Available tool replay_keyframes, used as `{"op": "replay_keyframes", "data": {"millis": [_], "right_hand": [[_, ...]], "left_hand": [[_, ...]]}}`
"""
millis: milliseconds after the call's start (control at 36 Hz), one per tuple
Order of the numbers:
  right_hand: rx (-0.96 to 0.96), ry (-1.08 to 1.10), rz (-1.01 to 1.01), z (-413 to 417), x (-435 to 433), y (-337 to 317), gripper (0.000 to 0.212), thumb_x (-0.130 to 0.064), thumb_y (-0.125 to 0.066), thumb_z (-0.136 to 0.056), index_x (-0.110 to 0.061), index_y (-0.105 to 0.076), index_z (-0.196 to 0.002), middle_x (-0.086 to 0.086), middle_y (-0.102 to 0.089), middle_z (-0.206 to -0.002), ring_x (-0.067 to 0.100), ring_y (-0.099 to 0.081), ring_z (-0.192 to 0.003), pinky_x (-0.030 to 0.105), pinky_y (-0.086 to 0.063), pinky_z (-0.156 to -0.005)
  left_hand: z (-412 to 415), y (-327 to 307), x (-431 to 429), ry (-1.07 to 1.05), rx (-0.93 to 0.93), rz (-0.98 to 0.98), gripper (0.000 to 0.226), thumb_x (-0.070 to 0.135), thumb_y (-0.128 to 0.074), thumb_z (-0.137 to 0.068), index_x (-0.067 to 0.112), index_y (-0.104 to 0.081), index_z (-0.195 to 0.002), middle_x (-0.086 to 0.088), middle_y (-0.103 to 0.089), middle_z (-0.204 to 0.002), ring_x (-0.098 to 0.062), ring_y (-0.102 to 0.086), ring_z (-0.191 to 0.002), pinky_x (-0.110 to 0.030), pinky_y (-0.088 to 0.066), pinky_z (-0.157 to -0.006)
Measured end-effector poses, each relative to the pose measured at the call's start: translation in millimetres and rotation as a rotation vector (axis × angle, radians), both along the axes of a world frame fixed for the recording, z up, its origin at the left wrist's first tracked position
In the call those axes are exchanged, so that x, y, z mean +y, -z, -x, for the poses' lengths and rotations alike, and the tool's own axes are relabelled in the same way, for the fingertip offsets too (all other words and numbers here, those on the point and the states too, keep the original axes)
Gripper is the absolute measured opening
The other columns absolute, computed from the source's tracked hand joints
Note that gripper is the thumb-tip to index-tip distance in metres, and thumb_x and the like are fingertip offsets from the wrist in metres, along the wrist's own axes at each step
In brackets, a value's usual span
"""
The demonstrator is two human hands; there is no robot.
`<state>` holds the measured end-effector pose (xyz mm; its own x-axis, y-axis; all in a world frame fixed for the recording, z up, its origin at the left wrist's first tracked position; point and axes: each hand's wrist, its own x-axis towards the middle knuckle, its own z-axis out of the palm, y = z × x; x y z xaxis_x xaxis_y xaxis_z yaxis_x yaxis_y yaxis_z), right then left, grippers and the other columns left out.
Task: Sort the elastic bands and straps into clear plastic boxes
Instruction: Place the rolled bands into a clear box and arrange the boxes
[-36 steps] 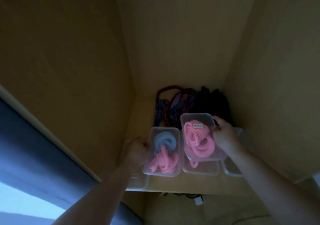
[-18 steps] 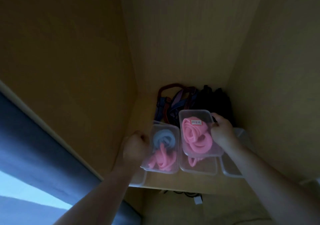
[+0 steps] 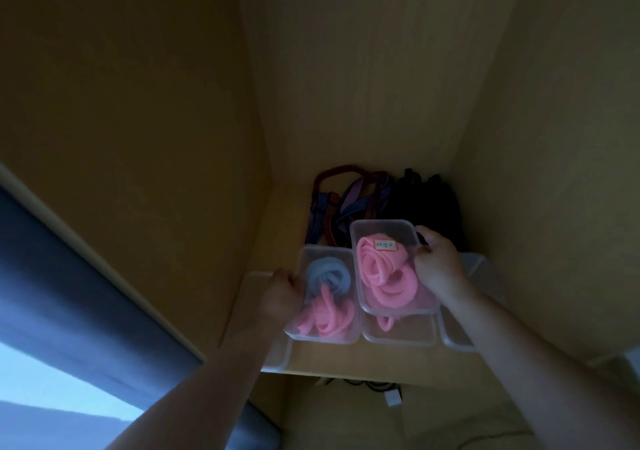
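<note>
The left hand (image 3: 282, 297) grips the 9 o'clock wall of the mixed box (image 3: 322, 340), fingers curled round its rim. A blue band (image 3: 325, 273) and pink loops (image 3: 323, 321) lie inside it. The right hand (image 3: 436, 269) grips the 3 o'clock wall of the pink box (image 3: 381, 222), thumb over the rim. That box holds coiled pink bands (image 3: 381, 276) and a small label (image 3: 385, 245), and it sits above a lower box (image 3: 398, 338) that has a pink end showing in it. Both held boxes run long from 12 to 6 and stand side by side, walls touching or nearly so, near the front edge of the shelf (image 3: 346, 359).

The unsorted straps (image 3: 349, 200) lie at 12 o'clock from the mixed box, against the back wall, with a black pile (image 3: 429, 200) just beside them at 3 o'clock. The pile lies straight beyond the right hand, while the striped straps are about even between the two hands. Both hands are full, so a box probably has to be set down before either can reach back. Another clear box (image 3: 485, 276) waits at 3 o'clock, its contents hard to tell.
</note>
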<state>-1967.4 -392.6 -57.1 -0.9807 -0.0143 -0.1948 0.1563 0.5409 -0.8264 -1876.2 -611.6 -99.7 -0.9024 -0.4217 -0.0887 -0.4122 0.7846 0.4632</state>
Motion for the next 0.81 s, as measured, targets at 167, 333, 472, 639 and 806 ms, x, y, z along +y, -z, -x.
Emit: {"op": "replay_keyframes", "data": {"millis": [167,333,472,639,806], "right_hand": [[-0.028,0.021,0.032,-0.8,1.6,-2.4,0.045,-0.001,-0.039,-0.097,-0.01,-0.045,-0.14,0.014,-0.052,-0.138,0.028,-0.05,-0.125,0.032,-0.039,-0.1],[-0.008,0.034,0.066,-1.4,3.8,-9.2,0.042,0.002,-0.038,-0.097,-0.007,-0.05,-0.136,0.015,-0.056,-0.131,0.024,-0.052,-0.114,0.027,-0.038,-0.091],[0.013,0.035,0.088,0.1,6.1,-11.4,0.038,0.002,-0.039,-0.097,-0.008,-0.054,-0.131,0.011,-0.058,-0.12,0.016,-0.048,-0.1,0.028,-0.038,-0.087],[-0.016,0.036,0.096,2.8,4.6,-14.4,0.042,-0.003,-0.039,-0.098,-0.014,-0.049,-0.137,0.009,-0.057,-0.127,0.023,-0.053,-0.112,0.036,-0.043,-0.095],[-0.009,0.018,0.128,4.8,2.8,-18.4,0.038,0.0,-0.04,-0.097,-0.011,-0.054,-0.131,0.01,-0.06,-0.116,0.018,-0.053,-0.097,0.033,-0.044,-0.089]], "left_hand": [[0.0,1.2,0.0,-0.035,0.008,-0.119,0.039,0.014,-0.045,-0.098,0.02,-0.028,-0.064,0.006,-0.039,-0.061,-0.02,-0.057,-0.067,-0.008,-0.034,-0.046],[4.2,10.3,-5.8,-0.109,0.037,-0.244,0.035,0.022,-0.041,-0.099,0.025,-0.034,-0.066,0.005,-0.045,-0.064,-0.013,-0.048,-0.058,-0.012,-0.033,-0.046],[6.9,13.2,-15.7,-0.124,0.062,-0.253,0.027,0.038,-0.04,-0.093,0.024,-0.044,-0.071,-0.007,-0.063,-0.083,-0.025,-0.062,-0.077,-0.03,-0.05,-0.068],[10.3,-12.5,-19.5,-0.19,0.217,-0.429,0.031,0.02,-0.045,-0.1,0.023,-0.042,-0.07,0.003,-0.05,-0.068,-0.008,-0.047,-0.058,-0.023,-0.038,-0.052],[9.5,-16.1,-35.6,-0.281,0.26,-0.434,0.03,0.023,-0.045,-0.1,0.02,-0.042,-0.07,0.002,-0.047,-0.064,-0.015,-0.047,-0.056,-0.028,-0.036,-0.057]]}}
